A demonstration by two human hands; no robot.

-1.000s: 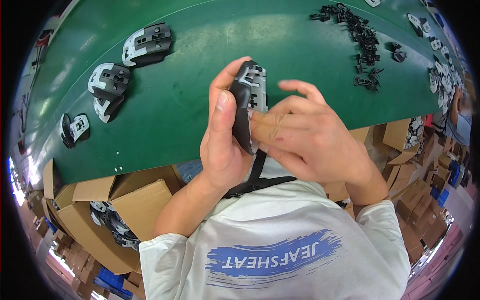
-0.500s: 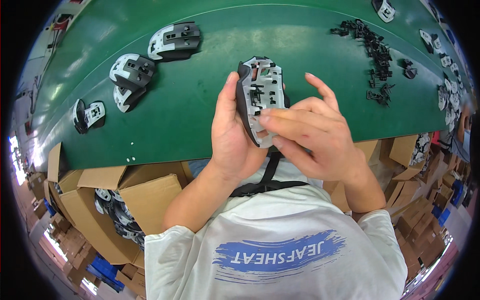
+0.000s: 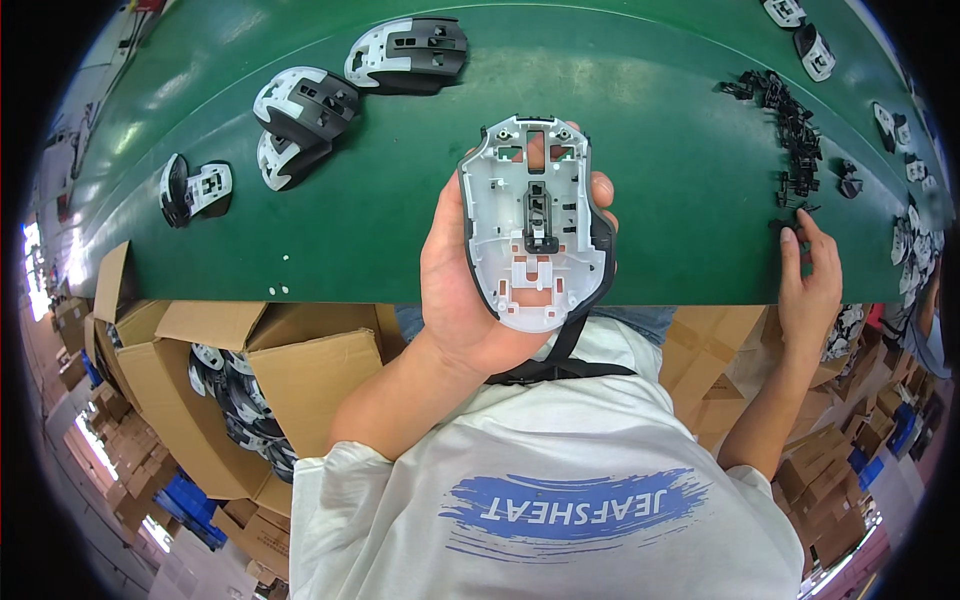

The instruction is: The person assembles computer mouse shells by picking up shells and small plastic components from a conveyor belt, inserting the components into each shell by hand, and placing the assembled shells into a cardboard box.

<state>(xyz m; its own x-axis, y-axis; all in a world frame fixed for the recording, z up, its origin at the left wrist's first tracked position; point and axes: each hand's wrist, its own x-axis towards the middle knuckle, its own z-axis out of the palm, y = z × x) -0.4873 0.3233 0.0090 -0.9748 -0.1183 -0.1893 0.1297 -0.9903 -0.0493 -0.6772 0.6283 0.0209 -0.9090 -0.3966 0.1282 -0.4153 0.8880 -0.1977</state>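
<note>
A white-and-black curved plastic mouse shell (image 3: 505, 235) is resting open side up in the left hand (image 3: 455, 285), whose fingers are holding it over a green table's (image 3: 665, 220) near edge. The right hand (image 3: 810, 270), thumb and forefinger close together, is standing beside small black plastic parts (image 3: 799, 140); whether it is gripping one cannot be told. Beyond, grey-and-white plastic shells (image 3: 305, 103) are lying.

Left hand (image 3: 455, 285) raised, palm up, fingers (image 3: 602, 190) curled, right arm (image 3: 768, 415) stretched outward, right hand (image 3: 812, 285) reaching forward, thumb (image 3: 790, 258) beside forefinger
</note>
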